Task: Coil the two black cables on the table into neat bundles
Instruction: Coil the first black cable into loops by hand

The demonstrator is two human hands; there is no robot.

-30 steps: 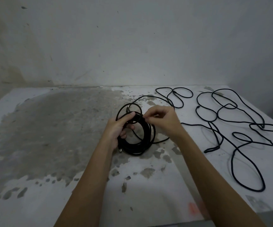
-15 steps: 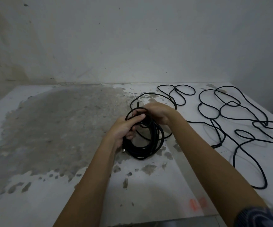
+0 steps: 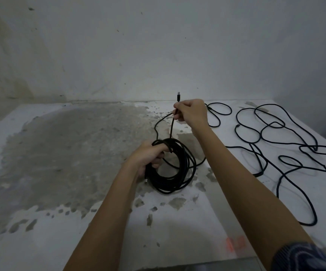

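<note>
Two black cables on table (image 3: pixel 60 153). Coiled cable (image 3: pixel 184 165) near middle, loops clenched in curled fingers of left hand (image 3: pixel 148 155). Free end with plug (image 3: pixel 178 96) pinched upright in right hand (image 3: pixel 191 112), raised above coil. Loose cable (image 3: pixel 277 186) sprawled in loops at right, reaching far and right edges. Wide stained surface at left.

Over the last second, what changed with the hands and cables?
The right hand left the coil and rose toward the wall, gripping the cable's free end, plug pointing up, and drawing it taut. Unchanged: the left hand grips the coil; the second cable lies sprawled to the right.
</note>
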